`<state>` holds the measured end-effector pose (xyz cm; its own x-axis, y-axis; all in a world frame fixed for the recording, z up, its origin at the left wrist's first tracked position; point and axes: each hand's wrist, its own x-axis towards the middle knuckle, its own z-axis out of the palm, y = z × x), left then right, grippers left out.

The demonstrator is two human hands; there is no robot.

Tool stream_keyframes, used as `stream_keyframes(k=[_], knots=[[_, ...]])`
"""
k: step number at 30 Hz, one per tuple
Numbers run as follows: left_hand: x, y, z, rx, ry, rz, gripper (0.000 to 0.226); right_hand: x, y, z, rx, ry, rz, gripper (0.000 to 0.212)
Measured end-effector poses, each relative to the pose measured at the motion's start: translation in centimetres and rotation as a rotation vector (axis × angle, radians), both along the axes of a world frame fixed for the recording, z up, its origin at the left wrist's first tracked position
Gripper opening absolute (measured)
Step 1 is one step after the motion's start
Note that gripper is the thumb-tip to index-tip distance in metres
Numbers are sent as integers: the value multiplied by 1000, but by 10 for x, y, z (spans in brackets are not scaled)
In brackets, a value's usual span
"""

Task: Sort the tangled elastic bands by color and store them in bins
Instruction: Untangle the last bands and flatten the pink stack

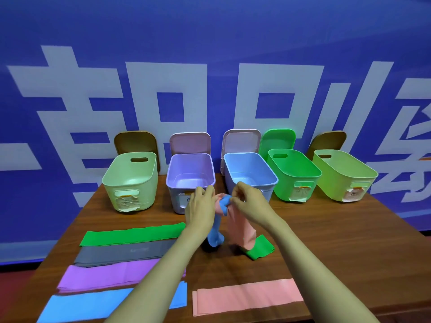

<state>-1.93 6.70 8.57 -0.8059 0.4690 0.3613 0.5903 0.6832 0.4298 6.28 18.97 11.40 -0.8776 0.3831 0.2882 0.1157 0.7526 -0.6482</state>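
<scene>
- The flat blue band and the flat pink band are lying nearest the person, at the front edge of the table. Both forearms are passing over them, so a lowered arm could be dragging one off the edge.
- Just beyond, the purple band, grey band and flat green band are lying in close rows. The left forearm is crossing them and could be disturbing the sorted order.
- At mid-table, the left hand is gripping the knot with curled fingers, and the right hand is pinching a blue fold at the knot.
- The tangled blue band and tangled pink band are hanging from the knot, and the tangled green band is resting on the table under the pink tail. Pulling the hands apart would likely be tightening the knot. A slipping pinch could be letting the elastic snap back.
- At the far edge, the pale green bin, lilac bin, blue bin, green bin and yellow-green bin are standing open. The three greenish bins are looking alike and the labels are unreadable, so misfiling is a risk.
</scene>
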Motion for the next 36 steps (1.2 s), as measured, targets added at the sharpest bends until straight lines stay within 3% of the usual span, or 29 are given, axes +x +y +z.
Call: stream_keyframes(k=[2, 4, 6, 10, 12, 15, 17, 19, 22, 27, 32, 36], knots=[[0, -5, -1, -98, 70, 31, 18, -3, 3, 2, -144, 54, -91, 21], [-4, -11, -6, -85, -7, 28, 17, -5, 8, 4, -353, 91, -175, 25], [-6, -15, -8, 217, -269, 27, 8, -5, 11, 4, -556, 137, -188, 26], [-13, -15, 1, 1026, -1061, 68, 14, 0, 18, -4, -822, 139, -223, 23], [-19, -15, 4, 1140, -1183, 43, 16, 2, 21, -12, -730, 46, -233, 15], [-20, -12, 5, 981, -1055, 29, 12, 3, 17, -16, -473, -48, -150, 19], [-15, -9, 8, 903, -962, 7, 7, 1, 9, -10, -403, 0, -33, 26], [-13, -6, 6, 854, -888, -21, 6, -2, 2, -5, -322, 20, 65, 20], [-12, -5, 4, 775, -825, -69, 7, -7, -2, -8, -153, -17, 51, 22], [-12, -7, -3, 721, -777, -96, 11, -12, -5, -7, -48, -37, 27, 8], [-22, -14, -8, 607, -584, 112, 6, -8, -1, 1, 91, 60, 67, 2], [-41, -25, -27, 702, -711, 222, 6, 1, 19, 3, -43, 203, -23, 7]])
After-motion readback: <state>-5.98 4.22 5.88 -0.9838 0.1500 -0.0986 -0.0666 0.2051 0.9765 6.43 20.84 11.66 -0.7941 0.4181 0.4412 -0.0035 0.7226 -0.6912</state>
